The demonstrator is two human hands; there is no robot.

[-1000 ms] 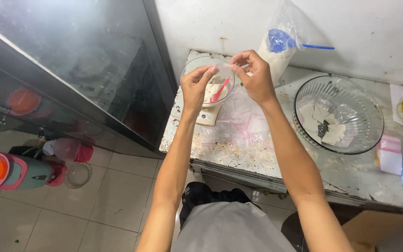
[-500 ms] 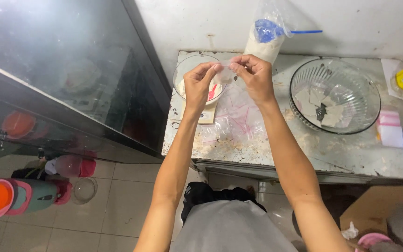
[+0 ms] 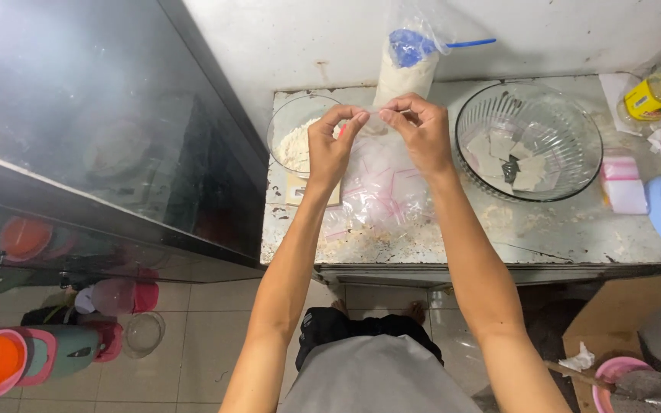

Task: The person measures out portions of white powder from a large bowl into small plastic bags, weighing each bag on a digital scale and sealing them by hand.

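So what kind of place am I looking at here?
Probably a small home kitchen or food-prep corner. A worn counter holds a glass bowl, a smaller bowl of flour and an open flour bag with a blue scoop. Both hands, left and right, pinch a small clear bag.

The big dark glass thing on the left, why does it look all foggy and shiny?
Head view: the dark glass cabinet front catches hazy white glare near the top-left corner and mirrors dim shapes; the worn grey countertop, both hands and the small clear plastic bag they pinch are evenly lit and sharp.
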